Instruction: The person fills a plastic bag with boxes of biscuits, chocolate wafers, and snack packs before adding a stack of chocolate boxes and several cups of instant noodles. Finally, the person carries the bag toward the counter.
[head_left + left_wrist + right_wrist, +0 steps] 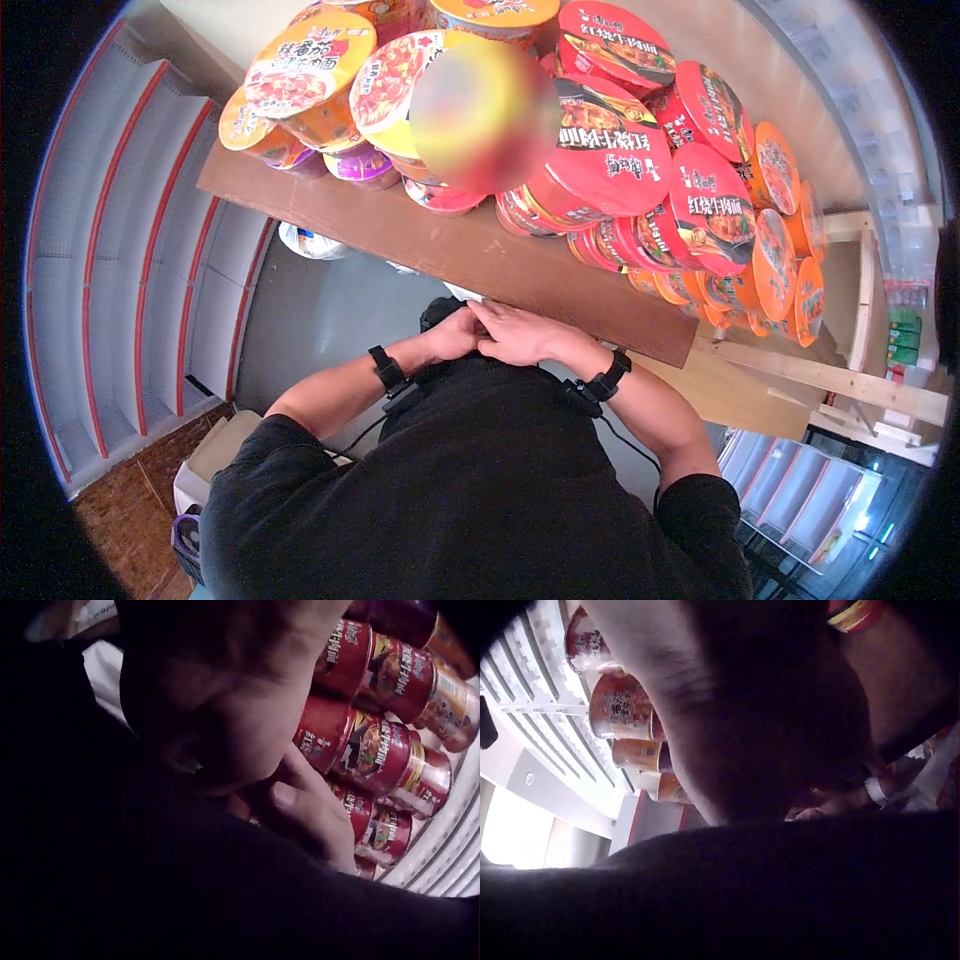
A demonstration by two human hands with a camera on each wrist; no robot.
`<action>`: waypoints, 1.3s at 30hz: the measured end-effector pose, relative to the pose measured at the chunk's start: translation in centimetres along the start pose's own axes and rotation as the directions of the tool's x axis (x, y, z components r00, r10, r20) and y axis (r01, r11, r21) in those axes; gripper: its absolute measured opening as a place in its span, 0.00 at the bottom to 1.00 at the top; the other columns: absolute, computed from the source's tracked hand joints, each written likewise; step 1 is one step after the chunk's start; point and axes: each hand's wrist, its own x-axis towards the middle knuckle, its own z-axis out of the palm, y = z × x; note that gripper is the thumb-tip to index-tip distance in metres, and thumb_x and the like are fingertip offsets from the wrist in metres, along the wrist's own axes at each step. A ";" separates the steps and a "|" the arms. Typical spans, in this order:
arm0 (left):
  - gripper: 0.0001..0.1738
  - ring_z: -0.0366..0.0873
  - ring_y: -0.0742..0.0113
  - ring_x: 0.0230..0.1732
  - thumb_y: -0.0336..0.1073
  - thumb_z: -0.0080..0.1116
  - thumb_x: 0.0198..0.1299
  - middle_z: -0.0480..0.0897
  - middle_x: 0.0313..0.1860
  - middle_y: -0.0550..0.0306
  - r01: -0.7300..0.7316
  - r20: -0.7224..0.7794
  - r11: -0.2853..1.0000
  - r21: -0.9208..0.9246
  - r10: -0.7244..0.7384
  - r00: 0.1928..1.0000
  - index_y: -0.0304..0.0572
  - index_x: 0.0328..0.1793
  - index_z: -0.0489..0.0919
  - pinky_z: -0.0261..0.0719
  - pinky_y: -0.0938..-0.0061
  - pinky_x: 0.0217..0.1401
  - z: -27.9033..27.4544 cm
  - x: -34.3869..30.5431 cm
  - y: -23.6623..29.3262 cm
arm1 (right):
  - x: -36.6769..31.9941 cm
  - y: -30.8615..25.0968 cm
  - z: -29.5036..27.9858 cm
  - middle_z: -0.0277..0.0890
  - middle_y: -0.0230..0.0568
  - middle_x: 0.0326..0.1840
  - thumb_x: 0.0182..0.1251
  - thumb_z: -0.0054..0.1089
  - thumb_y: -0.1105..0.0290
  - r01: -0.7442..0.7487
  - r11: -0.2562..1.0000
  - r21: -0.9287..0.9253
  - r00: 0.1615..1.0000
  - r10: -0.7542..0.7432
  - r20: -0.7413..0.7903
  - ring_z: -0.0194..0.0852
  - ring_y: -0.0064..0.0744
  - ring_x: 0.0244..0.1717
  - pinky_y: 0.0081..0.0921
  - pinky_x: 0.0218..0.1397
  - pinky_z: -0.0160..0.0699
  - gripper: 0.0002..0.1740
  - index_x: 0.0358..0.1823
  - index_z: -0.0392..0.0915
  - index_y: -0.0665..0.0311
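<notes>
Both hands meet low in front of the black shirt [500,440], close to the near edge of the brown board. The right hand [520,335] lies partly over the left, its fingers reaching across toward the left hand's thumb side. The left hand [453,335] is bent inward at the shirt, its fingertips mostly hidden. No object shows in either hand. In the left wrist view the left hand [225,697] fills the upper middle, with part of the right hand [319,814] beside it. A dark wristband [385,370] circles the left wrist.
Stacked instant noodle tubs, red [710,205] and orange [315,60], crowd the brown board [450,250] ahead. A blurred patch covers part of them. White shelves with red edges [130,250] stand at the left; wooden beams [820,370] run at the right.
</notes>
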 end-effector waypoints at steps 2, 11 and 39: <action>0.34 0.74 0.60 0.69 0.18 0.62 0.57 0.78 0.67 0.50 -0.064 0.043 0.997 0.045 0.062 0.997 0.33 0.72 0.71 0.70 0.62 0.75 0.0 0.8 -0.5 | -0.5 1.0 0.5 0.43 0.68 0.85 0.72 0.51 0.60 -0.007 1.000 0.006 1.000 0.007 -0.004 0.42 0.54 0.87 0.38 0.88 0.45 0.45 0.82 0.43 0.78; 0.37 0.68 0.62 0.75 0.15 0.60 0.58 0.74 0.73 0.52 0.050 0.130 0.998 0.050 -0.056 0.990 0.35 0.76 0.68 0.65 0.64 0.80 -0.7 2.4 -1.9 | -7.4 3.4 0.8 0.56 0.55 0.82 0.72 0.52 0.68 0.176 0.940 0.291 0.980 -0.140 -0.142 0.55 0.48 0.83 0.39 0.83 0.56 0.35 0.80 0.58 0.65; 0.19 0.87 0.62 0.47 0.39 0.67 0.62 0.89 0.45 0.50 0.384 -0.374 0.686 0.618 -0.172 0.911 0.34 0.55 0.83 0.83 0.65 0.54 3.5 -1.9 -3.3 | -20.0 25.4 35.7 0.89 0.44 0.44 0.68 0.60 0.68 -0.167 0.449 0.878 0.621 0.739 -0.260 0.86 0.31 0.45 0.27 0.48 0.83 0.20 0.59 0.79 0.69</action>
